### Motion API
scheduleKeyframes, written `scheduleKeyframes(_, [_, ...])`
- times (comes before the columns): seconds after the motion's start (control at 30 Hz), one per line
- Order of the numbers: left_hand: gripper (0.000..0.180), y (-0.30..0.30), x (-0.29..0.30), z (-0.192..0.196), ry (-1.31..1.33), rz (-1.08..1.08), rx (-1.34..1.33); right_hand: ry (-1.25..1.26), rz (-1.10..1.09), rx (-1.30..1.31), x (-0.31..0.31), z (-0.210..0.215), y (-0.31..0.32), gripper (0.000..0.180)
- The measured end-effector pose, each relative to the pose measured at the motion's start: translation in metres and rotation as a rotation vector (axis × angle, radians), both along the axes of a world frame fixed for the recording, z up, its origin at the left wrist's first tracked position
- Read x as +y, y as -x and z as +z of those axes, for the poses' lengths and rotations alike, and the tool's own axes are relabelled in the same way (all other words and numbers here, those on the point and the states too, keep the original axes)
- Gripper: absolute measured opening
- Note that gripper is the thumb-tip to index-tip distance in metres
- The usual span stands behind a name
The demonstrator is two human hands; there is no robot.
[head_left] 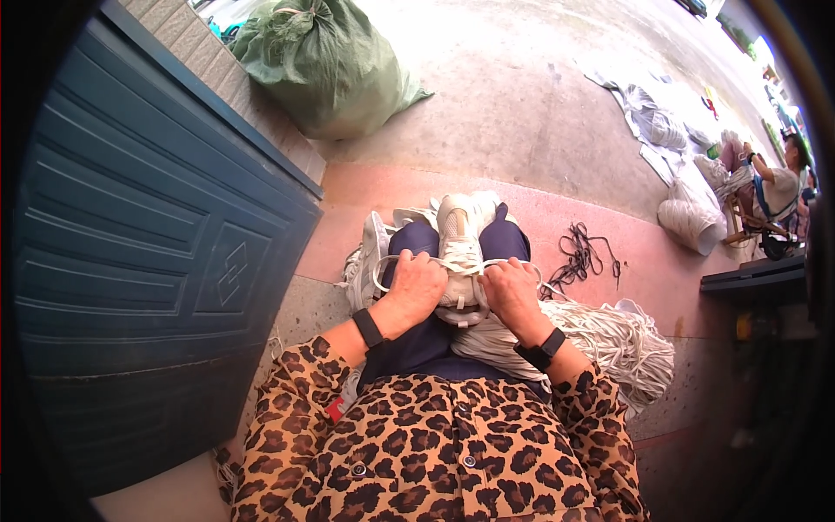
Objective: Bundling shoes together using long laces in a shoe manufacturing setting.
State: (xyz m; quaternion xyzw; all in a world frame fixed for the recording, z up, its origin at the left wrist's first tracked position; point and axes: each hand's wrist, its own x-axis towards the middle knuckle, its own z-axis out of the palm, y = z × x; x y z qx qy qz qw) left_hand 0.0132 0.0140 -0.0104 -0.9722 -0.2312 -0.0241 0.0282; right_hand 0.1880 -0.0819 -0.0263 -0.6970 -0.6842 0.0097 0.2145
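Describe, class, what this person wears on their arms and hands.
Both arms have tan fabric sleeves with dark leopard-print spots, ending short of the wrists. The ungloved left hand has a plain-looking black wristband; the ungloved right hand has a black, watch-like band with a wider section.

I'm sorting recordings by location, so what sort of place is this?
Probably a doorway or open shopfront facing an outdoor yard or street: a dark blue panelled door stands at the left, and a bulging green sack sits ahead on bare, brightly lit concrete ground.
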Motion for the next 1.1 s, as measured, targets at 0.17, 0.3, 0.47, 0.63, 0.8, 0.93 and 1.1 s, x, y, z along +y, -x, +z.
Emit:
scheduleKeyframes(0.17, [0.015,0.011,-0.012,0.005,0.175,0.27,-0.306,0.025,-0.022,-0.042,-0.005,0.016,0.005,0.017])
scheduleKeyframes(0.3, [0.019,0.008,-0.028,0.006,0.171,0.312,-0.291,0.103,-0.026,-0.047,-0.004,0.011,0.007,0.016])
scheduleKeyframes(0.47, [0.013,0.028,0.0,-0.018,0.636,0.449,-0.493,0.038,-0.022,0.151,-0.006,-0.009,-0.023,0.012])
scheduleKeyframes(0.63, [0.016,0.026,0.001,-0.008,0.451,0.299,-0.525,-0.005,-0.001,0.322,-0.009,-0.016,-0.026,0.009])
scheduleKeyframes(0.8, [0.015,-0.003,-0.006,0.014,0.306,0.161,-0.44,-0.042,0.045,0.399,-0.01,-0.007,-0.02,0.008])
scheduleKeyframes(0.93, [0.015,-0.025,-0.002,0.011,0.309,0.046,-0.319,-0.083,0.181,0.25,-0.008,-0.007,-0.021,0.008])
scheduleKeyframes(1.1, [0.011,-0.032,0.02,0.019,1.018,0.35,-0.355,-0.008,0.21,-0.07,-0.008,0.011,-0.019,0.009])
